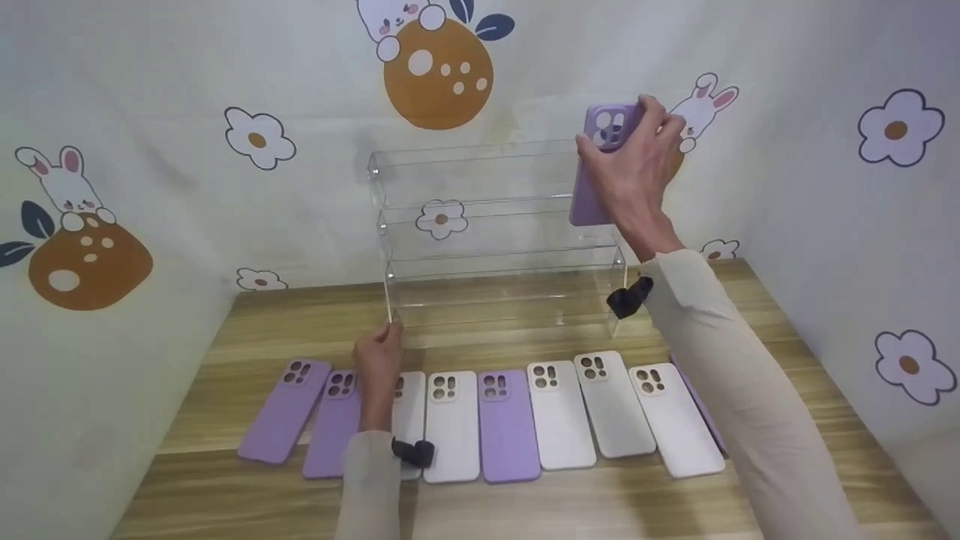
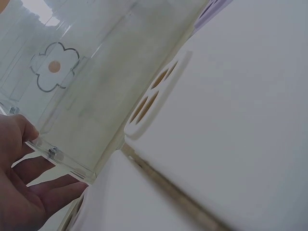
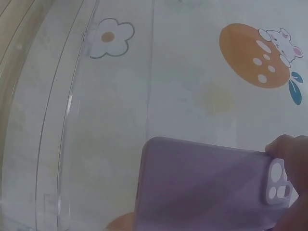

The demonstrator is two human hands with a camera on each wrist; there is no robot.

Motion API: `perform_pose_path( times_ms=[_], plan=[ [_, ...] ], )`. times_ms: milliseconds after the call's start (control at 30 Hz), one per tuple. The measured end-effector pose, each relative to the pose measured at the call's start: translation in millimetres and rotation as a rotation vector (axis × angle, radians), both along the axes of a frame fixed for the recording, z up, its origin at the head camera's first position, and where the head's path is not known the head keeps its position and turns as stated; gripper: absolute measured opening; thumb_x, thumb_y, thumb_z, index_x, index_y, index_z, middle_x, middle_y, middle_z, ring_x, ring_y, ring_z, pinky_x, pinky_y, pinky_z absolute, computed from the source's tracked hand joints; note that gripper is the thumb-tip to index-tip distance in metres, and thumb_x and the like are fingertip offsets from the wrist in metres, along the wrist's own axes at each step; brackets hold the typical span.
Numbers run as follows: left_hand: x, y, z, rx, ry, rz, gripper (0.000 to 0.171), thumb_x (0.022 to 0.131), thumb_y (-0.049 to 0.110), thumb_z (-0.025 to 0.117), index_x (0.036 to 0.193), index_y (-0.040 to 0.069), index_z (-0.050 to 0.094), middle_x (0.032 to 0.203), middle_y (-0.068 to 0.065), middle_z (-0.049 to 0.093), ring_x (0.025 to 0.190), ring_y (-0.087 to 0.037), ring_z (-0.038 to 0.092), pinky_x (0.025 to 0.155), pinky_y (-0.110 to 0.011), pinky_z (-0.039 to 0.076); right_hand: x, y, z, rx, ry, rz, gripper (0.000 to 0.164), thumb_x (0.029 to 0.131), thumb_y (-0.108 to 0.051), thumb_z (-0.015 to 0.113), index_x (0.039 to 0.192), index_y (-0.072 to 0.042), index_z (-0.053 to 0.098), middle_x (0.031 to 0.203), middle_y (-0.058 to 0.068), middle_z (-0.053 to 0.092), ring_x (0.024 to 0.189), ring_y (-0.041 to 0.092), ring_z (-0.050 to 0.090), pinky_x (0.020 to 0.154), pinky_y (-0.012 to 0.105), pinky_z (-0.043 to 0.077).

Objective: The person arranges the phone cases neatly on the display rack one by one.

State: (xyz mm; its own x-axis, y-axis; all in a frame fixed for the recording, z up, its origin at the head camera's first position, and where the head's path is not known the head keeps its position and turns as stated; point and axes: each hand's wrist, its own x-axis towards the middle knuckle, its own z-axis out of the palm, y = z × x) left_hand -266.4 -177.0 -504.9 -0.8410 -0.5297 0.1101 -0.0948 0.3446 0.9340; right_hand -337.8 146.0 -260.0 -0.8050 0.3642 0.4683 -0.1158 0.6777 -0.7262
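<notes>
A purple phone case [image 1: 592, 187] is upright in my right hand [image 1: 637, 165], thumb on one long edge and fingers on the other near the camera cutouts. It overlaps the right end of a clear tiered acrylic stand [image 1: 495, 266] in the head view. In the right wrist view the purple case [image 3: 207, 183] shows its back. My left hand [image 1: 379, 356] pinches the stand's front left side edge low down. From the left wrist, my left hand [image 2: 29, 178] shows its thumb and fingers on either side of that clear panel [image 2: 67, 163].
A row of phone cases lies on the wooden table [image 1: 300, 322] before the stand: purple [image 1: 510, 439], white [image 1: 451, 442] and grey [image 1: 619, 420] ones. My left forearm covers part of one. Behind the stand hangs a patterned backdrop [image 1: 315, 210], with side walls left and right.
</notes>
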Motion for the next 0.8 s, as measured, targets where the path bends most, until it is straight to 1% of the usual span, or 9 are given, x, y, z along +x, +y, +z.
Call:
perform_pose_path(
  times_ms=[133, 233, 367, 500, 633, 700, 800],
  plan=[
    [-0.2, -0.5, 0.7, -0.013, -0.028, -0.001, 0.036, 0.094, 0.027, 0.062, 0.075, -0.002, 0.07, 0.05, 0.008, 0.045, 0.048, -0.01, 0.038, 0.044, -0.023, 0.032, -7.6, -5.6, -1.1, -0.015, 0.11, 0.035, 0.084, 0.086, -0.047, 0.071, 0.152, -0.015, 0.03, 0.14, 0.011, 0.032, 0.132, 0.022, 0.04, 0.109, 0.03, 0.044],
    [0.1, -0.7, 1.1, -0.002, -0.057, -0.01, 0.035, 0.095, 0.029, 0.062, 0.083, -0.001, 0.074, 0.052, 0.007, 0.045, 0.049, -0.01, 0.039, 0.044, -0.023, 0.033, -12.4, -8.8, -2.8, -0.032, 0.164, 0.041, 0.083, 0.086, -0.046, 0.072, 0.152, -0.014, 0.031, 0.139, 0.011, 0.032, 0.133, 0.021, 0.039, 0.109, 0.026, 0.044],
    [0.1, -0.9, 2.0, 0.025, -0.085, -0.017, 0.035, 0.095, 0.031, 0.061, 0.089, 0.0, 0.075, 0.055, 0.006, 0.047, 0.05, -0.01, 0.039, 0.044, -0.023, 0.033, -17.8, -10.7, -5.3, -0.059, 0.169, 0.02, 0.083, 0.086, -0.046, 0.072, 0.151, -0.013, 0.031, 0.14, 0.011, 0.032, 0.133, 0.021, 0.04, 0.108, 0.025, 0.044],
    [-0.5, -1.2, 1.9, 0.027, -0.074, -0.012, 0.035, 0.095, 0.03, 0.061, 0.089, -0.001, 0.075, 0.055, 0.005, 0.047, 0.051, -0.01, 0.04, 0.045, -0.024, 0.034, -21.4, -11.3, -11.5, -0.067, 0.163, 0.023, 0.083, 0.087, -0.045, 0.072, 0.151, -0.013, 0.03, 0.141, 0.011, 0.031, 0.134, 0.021, 0.037, 0.109, 0.026, 0.044],
    [0.2, -0.4, 1.2, 0.016, -0.056, -0.017, 0.03, 0.096, 0.03, 0.062, 0.103, 0.005, 0.077, 0.058, 0.004, 0.048, 0.052, -0.01, 0.041, 0.046, -0.023, 0.035, -22.9, -11.4, -21.4, -0.071, 0.165, 0.031, 0.083, 0.087, -0.044, 0.072, 0.152, -0.013, 0.03, 0.141, 0.011, 0.029, 0.134, 0.021, 0.038, 0.108, 0.026, 0.045],
    [0.6, -0.1, 0.8, 0.002, -0.065, -0.015, 0.032, 0.095, 0.031, 0.061, 0.101, 0.004, 0.077, 0.057, 0.004, 0.048, 0.051, -0.01, 0.04, 0.046, -0.023, 0.035, -22.9, -11.9, -27.4, -0.072, 0.16, 0.028, 0.083, 0.087, -0.043, 0.072, 0.152, -0.013, 0.029, 0.141, 0.011, 0.029, 0.134, 0.021, 0.039, 0.109, 0.027, 0.045],
    [0.5, -0.1, 1.4, -0.009, -0.082, -0.004, 0.036, 0.094, 0.032, 0.061, 0.091, -0.001, 0.076, 0.055, 0.005, 0.049, 0.049, -0.009, 0.04, 0.045, -0.023, 0.034, -22.4, -14.3, -36.7, -0.069, 0.157, 0.031, 0.083, 0.087, -0.043, 0.072, 0.152, -0.014, 0.028, 0.142, 0.011, 0.028, 0.135, 0.022, 0.039, 0.111, 0.03, 0.045]
  ],
)
